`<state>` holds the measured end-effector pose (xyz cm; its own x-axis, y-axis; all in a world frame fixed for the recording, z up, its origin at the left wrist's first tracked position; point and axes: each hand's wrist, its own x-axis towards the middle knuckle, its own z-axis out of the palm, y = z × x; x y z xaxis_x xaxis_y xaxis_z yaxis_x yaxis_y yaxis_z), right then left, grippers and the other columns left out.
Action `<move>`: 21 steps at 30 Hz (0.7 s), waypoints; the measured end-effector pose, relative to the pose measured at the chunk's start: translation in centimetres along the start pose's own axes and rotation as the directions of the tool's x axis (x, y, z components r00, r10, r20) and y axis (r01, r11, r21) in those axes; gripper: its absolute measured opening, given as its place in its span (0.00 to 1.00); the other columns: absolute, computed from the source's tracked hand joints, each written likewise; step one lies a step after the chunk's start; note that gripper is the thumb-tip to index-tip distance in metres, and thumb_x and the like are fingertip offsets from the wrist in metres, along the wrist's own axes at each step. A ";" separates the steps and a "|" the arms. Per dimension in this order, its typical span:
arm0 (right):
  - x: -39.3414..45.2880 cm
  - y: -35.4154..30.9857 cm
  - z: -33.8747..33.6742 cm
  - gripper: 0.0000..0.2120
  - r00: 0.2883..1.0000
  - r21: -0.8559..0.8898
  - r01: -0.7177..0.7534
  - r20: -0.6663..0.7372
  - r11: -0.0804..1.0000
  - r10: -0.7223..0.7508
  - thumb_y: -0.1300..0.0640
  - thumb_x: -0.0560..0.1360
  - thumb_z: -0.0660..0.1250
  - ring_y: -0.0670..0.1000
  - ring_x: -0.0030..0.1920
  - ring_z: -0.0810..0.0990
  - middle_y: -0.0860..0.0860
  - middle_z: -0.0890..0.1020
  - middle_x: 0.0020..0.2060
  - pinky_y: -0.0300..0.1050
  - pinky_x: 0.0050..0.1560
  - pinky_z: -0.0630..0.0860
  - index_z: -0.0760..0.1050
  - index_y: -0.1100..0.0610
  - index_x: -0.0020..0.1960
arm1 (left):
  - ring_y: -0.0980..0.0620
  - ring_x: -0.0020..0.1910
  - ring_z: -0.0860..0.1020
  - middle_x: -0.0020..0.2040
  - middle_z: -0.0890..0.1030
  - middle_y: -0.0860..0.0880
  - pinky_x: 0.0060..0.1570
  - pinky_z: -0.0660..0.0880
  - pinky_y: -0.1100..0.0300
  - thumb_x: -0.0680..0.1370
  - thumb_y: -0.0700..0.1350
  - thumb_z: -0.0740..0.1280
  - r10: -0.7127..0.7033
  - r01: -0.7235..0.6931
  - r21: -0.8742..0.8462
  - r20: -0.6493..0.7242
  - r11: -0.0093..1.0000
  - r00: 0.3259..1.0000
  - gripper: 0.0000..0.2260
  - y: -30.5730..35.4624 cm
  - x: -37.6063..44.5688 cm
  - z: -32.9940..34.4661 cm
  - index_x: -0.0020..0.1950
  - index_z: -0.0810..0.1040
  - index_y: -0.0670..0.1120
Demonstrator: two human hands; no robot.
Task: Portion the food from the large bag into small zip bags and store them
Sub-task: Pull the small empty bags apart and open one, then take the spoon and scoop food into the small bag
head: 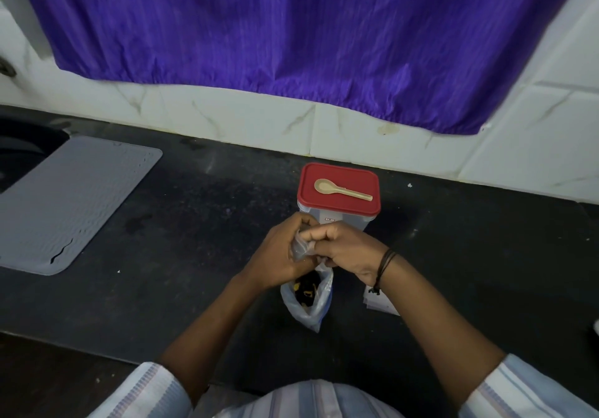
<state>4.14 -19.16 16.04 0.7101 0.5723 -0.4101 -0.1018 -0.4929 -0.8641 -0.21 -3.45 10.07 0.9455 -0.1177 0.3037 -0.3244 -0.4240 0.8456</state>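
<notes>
A clear plastic bag (pixel 309 304) holding dark and yellow food stands on the black counter (pixel 194 239) in the middle. Its bunched top (pixel 301 244) rises between both hands. My left hand (pixel 278 252) grips that bunched plastic from the left. My right hand (pixel 346 249) pinches the same plastic from the right, fingers curled. A thin stack of small white zip bags (pixel 381 302) lies flat on the counter, partly hidden under my right wrist.
A clear container with a red lid (pixel 338 194) stands just behind the hands, a beige spoon (pixel 340 189) lying on its lid. A grey ribbed mat (pixel 64 203) lies at left beside a dark sink (pixel 19 152). A purple curtain (pixel 291 28) hangs over the tiled wall.
</notes>
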 end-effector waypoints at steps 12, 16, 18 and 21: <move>5.6 2.4 -7.1 0.18 0.702 -0.644 -0.279 -0.643 0.713 -0.306 0.45 0.77 0.64 0.60 0.61 0.73 0.54 0.76 0.61 0.58 0.60 0.71 0.75 0.50 0.64 | 0.55 0.44 0.79 0.46 0.78 0.57 0.43 0.78 0.56 0.71 0.50 0.74 -0.127 0.129 0.014 -0.122 0.992 0.984 0.19 -1.2 -2.3 -1.9 0.58 0.73 0.50; 7.3 4.7 -9.2 0.15 0.749 -0.739 -0.357 -0.592 0.571 -0.298 0.46 0.76 0.66 0.62 0.60 0.71 0.57 0.75 0.59 0.55 0.58 0.70 0.77 0.52 0.59 | 0.54 0.45 0.80 0.48 0.79 0.54 0.44 0.79 0.53 0.72 0.46 0.75 -0.196 0.203 0.030 -0.157 0.979 0.968 0.19 -1.8 -4.1 -2.0 0.59 0.72 0.51; 7.8 5.5 -9.4 0.11 0.760 -0.742 -0.312 -0.570 0.593 -0.313 0.48 0.77 0.66 0.61 0.57 0.71 0.57 0.76 0.56 0.53 0.55 0.71 0.80 0.53 0.55 | 0.54 0.46 0.80 0.48 0.79 0.54 0.45 0.80 0.53 0.73 0.44 0.75 -0.248 0.257 0.030 -0.169 0.966 0.954 0.19 -1.9 -4.9 -1.9 0.59 0.72 0.52; 7.9 5.9 -9.3 0.08 0.747 -0.742 -0.256 -0.559 0.620 -0.361 0.51 0.78 0.65 0.61 0.53 0.72 0.56 0.78 0.51 0.51 0.51 0.72 0.80 0.54 0.50 | 0.55 0.44 0.80 0.46 0.79 0.54 0.44 0.79 0.55 0.73 0.42 0.75 -0.302 0.313 0.021 -0.205 0.950 0.931 0.18 -2.1 -5.8 -1.5 0.57 0.72 0.52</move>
<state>15.64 -23.66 10.37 0.9563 0.2388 0.1688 0.2721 -0.9380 -0.2147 -5.03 -0.57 7.22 0.9722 0.2027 0.1175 -0.0118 -0.4582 0.8888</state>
